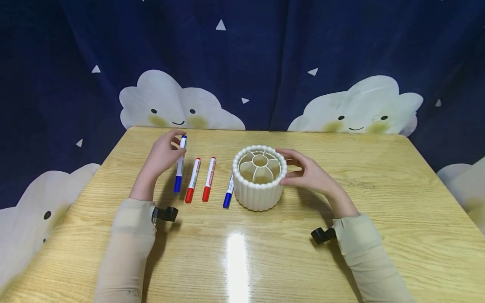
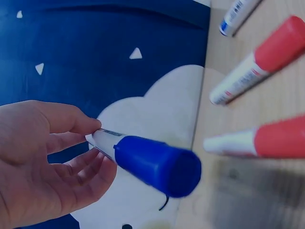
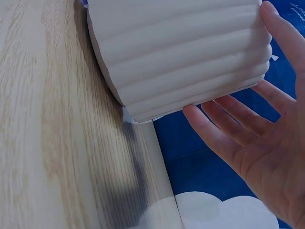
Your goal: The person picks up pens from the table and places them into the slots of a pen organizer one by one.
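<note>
My left hand (image 1: 163, 152) pinches a blue-capped whiteboard marker (image 1: 179, 170) between thumb and fingers, its blue cap (image 2: 159, 164) pointing down toward me. On the table to its right lie two red-capped markers (image 1: 193, 180) (image 1: 209, 179). Another blue-capped marker (image 1: 228, 194) lies partly hidden behind a round cream pen holder (image 1: 258, 197). The holder is upright, with a beaded rim, ribbed sides and several compartments around a central ring, and no pens show inside. My right hand (image 1: 308, 174) holds its right side, thumb in front and fingers toward the back.
The wooden table (image 1: 288, 252) extends around the objects. A dark blue curtain (image 1: 265, 54) with white clouds and triangles hangs along its far edge. Small black cameras (image 1: 166, 213) (image 1: 322, 235) stick out from both wrists.
</note>
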The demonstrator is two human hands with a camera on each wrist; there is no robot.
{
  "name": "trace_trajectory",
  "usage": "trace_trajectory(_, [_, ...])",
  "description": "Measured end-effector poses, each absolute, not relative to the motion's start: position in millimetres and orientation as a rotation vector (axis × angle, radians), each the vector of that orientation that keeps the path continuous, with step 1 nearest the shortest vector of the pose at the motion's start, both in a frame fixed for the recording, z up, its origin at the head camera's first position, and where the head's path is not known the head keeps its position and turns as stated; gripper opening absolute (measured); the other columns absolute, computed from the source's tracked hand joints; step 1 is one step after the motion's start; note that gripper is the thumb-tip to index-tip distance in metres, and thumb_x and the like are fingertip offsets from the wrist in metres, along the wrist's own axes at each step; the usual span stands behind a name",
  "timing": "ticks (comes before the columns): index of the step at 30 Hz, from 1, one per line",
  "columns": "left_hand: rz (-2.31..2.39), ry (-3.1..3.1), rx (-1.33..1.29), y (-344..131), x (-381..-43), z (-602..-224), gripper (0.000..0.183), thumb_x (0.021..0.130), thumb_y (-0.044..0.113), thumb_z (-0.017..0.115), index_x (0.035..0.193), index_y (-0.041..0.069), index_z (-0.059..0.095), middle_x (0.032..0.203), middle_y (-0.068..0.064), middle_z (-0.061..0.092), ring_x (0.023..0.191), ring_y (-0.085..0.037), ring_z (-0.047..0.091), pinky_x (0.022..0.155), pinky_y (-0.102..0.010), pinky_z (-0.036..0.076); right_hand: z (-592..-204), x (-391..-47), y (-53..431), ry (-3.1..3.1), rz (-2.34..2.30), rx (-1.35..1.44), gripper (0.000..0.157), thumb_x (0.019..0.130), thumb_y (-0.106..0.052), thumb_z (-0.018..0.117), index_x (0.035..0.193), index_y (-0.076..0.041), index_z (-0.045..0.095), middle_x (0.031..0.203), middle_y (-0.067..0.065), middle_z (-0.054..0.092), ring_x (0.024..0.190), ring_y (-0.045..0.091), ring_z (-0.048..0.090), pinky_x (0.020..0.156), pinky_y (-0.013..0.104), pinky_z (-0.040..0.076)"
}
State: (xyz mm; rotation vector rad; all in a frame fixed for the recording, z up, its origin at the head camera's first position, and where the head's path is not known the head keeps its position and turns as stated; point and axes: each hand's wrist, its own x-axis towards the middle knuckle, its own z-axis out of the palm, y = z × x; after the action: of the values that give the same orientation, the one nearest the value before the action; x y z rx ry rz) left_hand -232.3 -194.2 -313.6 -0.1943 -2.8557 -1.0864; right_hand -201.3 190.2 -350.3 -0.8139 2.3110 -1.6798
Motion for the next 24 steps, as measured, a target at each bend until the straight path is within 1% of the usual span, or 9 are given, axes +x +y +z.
trace_trajectory(6, [-1.11,-2.786,-0.181,-181.9,-233.5,-301.7,0.047,0.086,0.009,0.054,0.131,0.009,0.043,0.111,-0.016,0.051,0.092,-0.03,0.053,0.071,-0.038,0.047,-349.7,-200.9,189.8,2.312,-1.679,-0.832,0.074,0.072,-0.007,0.075,0.136,-0.015,0.04,0.128,0.008,0.046,0.115,0.026,0.045,0.085,0.031,0.05])
trace_trajectory(12, [-1.134,-2.723,-0.195,-169.0,-233.5,-291.6,0.045,0.085,0.008,0.055,0.128,0.008,0.045,0.109,-0.014,0.05,0.087,-0.026,0.052,0.068,-0.033,0.046,-349.8,-200.9,189.5,2.305,-1.678,-0.831,0.073,0.072,-0.007,0.075,0.136,-0.015,0.04,0.129,0.008,0.046,0.114,0.022,0.046,0.085,0.031,0.05])
trace_trajectory(21, [-1.174,-2.655,-0.203,-154.4,-233.3,-282.4,0.045,0.084,0.005,0.057,0.127,0.007,0.046,0.109,-0.014,0.049,0.084,-0.023,0.052,0.067,-0.031,0.046,-331.1,-188.4,182.3,2.307,-1.662,-0.805,0.073,0.074,0.001,0.071,0.137,-0.002,0.035,0.131,0.018,0.043,0.114,0.025,0.045,0.087,0.033,0.049])
trace_trajectory(24, [-1.186,-2.62,-0.221,-151.0,-234.5,-283.0,0.045,0.083,0.004,0.057,0.127,0.007,0.046,0.109,-0.015,0.049,0.084,-0.023,0.052,0.067,-0.031,0.046,-335.2,-191.3,184.1,2.301,-1.668,-0.813,0.073,0.074,0.0,0.071,0.137,-0.003,0.035,0.132,0.017,0.043,0.114,0.024,0.045,0.087,0.033,0.049])
